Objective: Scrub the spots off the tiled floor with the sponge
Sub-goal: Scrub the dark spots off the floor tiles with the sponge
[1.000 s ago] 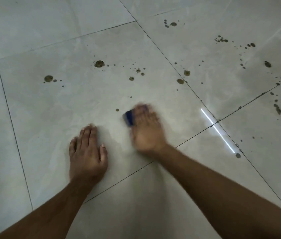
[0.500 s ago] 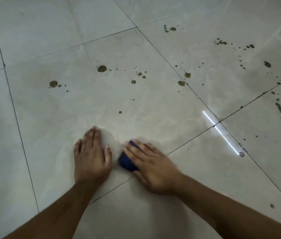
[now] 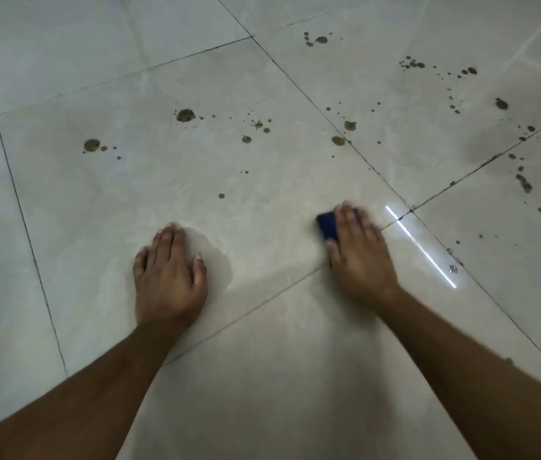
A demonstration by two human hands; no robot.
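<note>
A dark blue sponge [image 3: 326,225] lies flat on the pale tiled floor [image 3: 262,376], mostly covered by my right hand [image 3: 358,252], which holds it down with the thumb alongside its near edge. My left hand [image 3: 167,275] rests flat on the same tile to the left, fingers straight. Brown spots [image 3: 185,115] dot the tile beyond both hands, with one small spot [image 3: 221,196] nearest. More spots [image 3: 338,140] spread across the tiles to the right.
Dark grout lines [image 3: 295,78] cross the floor. A bright streak of reflected light [image 3: 421,249] lies just right of my right hand. A faint wet sheen [image 3: 216,257] shows beside my left hand.
My right hand has swept the sponge from beside my left hand out to the right, towards the light streak. My left hand has stayed planted.
</note>
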